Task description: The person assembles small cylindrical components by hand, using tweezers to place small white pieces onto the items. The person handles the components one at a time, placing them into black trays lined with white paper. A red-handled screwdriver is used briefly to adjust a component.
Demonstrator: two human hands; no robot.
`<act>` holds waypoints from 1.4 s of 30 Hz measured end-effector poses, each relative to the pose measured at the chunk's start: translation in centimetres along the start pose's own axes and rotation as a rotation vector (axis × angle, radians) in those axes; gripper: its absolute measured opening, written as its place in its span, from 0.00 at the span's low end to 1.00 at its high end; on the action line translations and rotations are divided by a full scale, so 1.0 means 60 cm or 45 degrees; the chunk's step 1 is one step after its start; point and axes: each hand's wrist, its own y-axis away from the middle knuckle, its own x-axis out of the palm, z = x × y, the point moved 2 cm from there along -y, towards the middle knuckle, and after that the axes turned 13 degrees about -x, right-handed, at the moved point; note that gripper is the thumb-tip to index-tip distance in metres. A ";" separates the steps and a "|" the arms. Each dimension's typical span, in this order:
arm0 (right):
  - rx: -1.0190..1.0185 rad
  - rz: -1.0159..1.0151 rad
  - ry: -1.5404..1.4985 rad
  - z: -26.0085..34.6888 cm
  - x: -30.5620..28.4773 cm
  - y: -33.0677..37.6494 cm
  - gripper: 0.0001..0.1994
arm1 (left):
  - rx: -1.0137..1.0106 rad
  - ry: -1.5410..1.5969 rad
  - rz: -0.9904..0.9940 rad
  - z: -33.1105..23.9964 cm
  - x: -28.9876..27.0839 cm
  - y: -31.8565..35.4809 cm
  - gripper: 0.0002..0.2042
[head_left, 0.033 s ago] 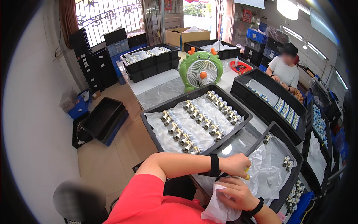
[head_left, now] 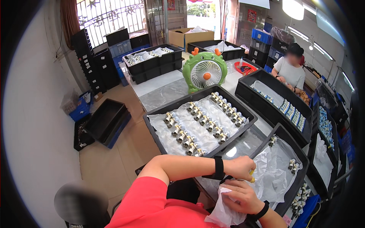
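Note:
My left hand point(head_left: 241, 167) is closed around a slim yellow thing point(head_left: 251, 176), perhaps a tool handle; its far end is hidden. Just below it, the curled fingers of my right hand point(head_left: 243, 197) grip a crumpled white sheet point(head_left: 224, 213). Whether a small piece sits inside the sheet cannot be seen. Beyond both hands, a black tray point(head_left: 302, 152) lined with thin white sheeting point(head_left: 272, 171) holds a few small figurines point(head_left: 293, 166). Another lined black tray point(head_left: 152, 131) stands farther off to the left, with rows of little blue, white and dark figurines point(head_left: 205, 121).
A green fan point(head_left: 205, 71) stands behind the figurine tray. More black trays point(head_left: 273, 108) line the right, near a seated person in white point(head_left: 291, 72). A red dish of tools point(head_left: 245, 68) lies at the back. Stacked empty bins point(head_left: 106, 121) rest on the floor at left.
The white sheet at my right hand has shifted very slightly, and the fingers with it. Otherwise both hands keep their places.

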 end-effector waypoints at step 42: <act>0.284 -0.128 -0.402 -0.027 -0.022 0.031 0.20 | -0.018 0.504 0.213 0.020 -0.010 0.010 0.11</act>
